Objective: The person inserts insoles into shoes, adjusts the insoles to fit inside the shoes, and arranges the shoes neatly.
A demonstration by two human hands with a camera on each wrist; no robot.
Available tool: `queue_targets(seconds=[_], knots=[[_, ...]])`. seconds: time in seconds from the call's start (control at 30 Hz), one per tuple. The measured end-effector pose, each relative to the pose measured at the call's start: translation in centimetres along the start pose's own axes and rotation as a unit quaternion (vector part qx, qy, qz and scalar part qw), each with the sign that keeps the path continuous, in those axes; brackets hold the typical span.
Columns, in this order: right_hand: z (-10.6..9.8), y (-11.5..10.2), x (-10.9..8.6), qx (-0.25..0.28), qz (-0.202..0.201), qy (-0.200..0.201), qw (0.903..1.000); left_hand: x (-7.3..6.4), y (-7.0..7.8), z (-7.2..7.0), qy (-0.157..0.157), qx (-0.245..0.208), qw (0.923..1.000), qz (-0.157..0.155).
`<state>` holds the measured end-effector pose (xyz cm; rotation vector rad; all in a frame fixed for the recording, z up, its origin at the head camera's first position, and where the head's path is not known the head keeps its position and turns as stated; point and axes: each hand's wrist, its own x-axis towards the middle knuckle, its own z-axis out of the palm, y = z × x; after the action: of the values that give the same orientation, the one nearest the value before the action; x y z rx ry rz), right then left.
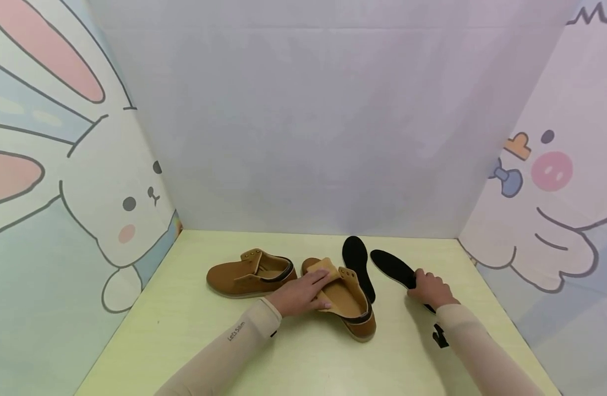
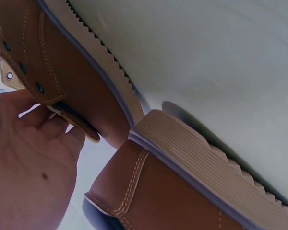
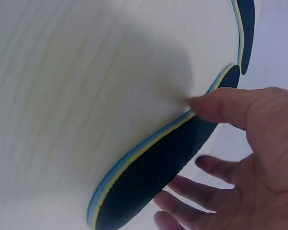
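Observation:
A brown lace-up shoe without laces (image 1: 361, 328) sits at the middle of the table, its tan tongue (image 1: 324, 268) showing. My left hand (image 1: 299, 293) grips this shoe at its opening, fingers over the tongue and thumb at the side. In the left wrist view, the fingers curl at the eyelet flap (image 2: 31, 79). On the right lies a black insole (image 1: 393, 267) with a blue and yellow edge. My right hand (image 1: 432, 289) straddles it, thumb by one long edge and loosely bent fingers by the other. A firm pinch is not visible.
The other brown shoe (image 1: 234, 278) stands to the left, toe pointing left. A second black insole (image 1: 355, 256) lies behind the middle shoe. A small black strap (image 1: 439, 335) hangs by the right wrist. Printed cloth walls (image 1: 308, 126) close off the table's back and sides.

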<state>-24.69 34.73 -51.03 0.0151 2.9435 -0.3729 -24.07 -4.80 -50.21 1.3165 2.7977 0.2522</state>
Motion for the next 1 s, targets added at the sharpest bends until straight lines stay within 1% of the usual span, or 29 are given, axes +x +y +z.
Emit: queue_targets(seconds=[0.17, 0.33, 0.53, 0.63, 0.8, 0.9, 1.0], knots=[[0.3, -0.3, 1.1, 0.002, 0.004, 0.009, 1.0000, 0.0, -0.1, -0.1, -0.007, 0.009, 0.9999, 0.000], [0.7, -0.1, 2.0, 0.015, 0.004, 0.009, 0.9998, 0.0, 0.3, 0.0, 0.001, 0.023, 0.9997, 0.004], [0.6, 0.2, 2.3, 0.035, -0.009, 0.027, 0.9990, 0.1, 0.8, 0.1, 0.016, 0.034, 0.9993, -0.003], [0.3, 0.3, 2.1, 0.048, -0.002, 0.030, 0.9984, 0.2, 0.8, 0.2, 0.020, 0.033, 0.9992, -0.007], [-0.8, -0.1, 1.3, 0.061, 0.009, 0.036, 0.9974, 0.2, 0.8, 0.4, 0.023, 0.024, 0.9994, -0.011], [-2.0, -1.0, 0.6, 0.057, -0.008, 0.051, 0.9970, 0.2, 0.8, 0.4, 0.022, 0.019, 0.9995, -0.014], [-3.7, -2.4, -0.3, 0.053, -0.031, 0.071, 0.9956, 0.2, 0.7, 0.4, 0.020, 0.017, 0.9995, -0.016]])
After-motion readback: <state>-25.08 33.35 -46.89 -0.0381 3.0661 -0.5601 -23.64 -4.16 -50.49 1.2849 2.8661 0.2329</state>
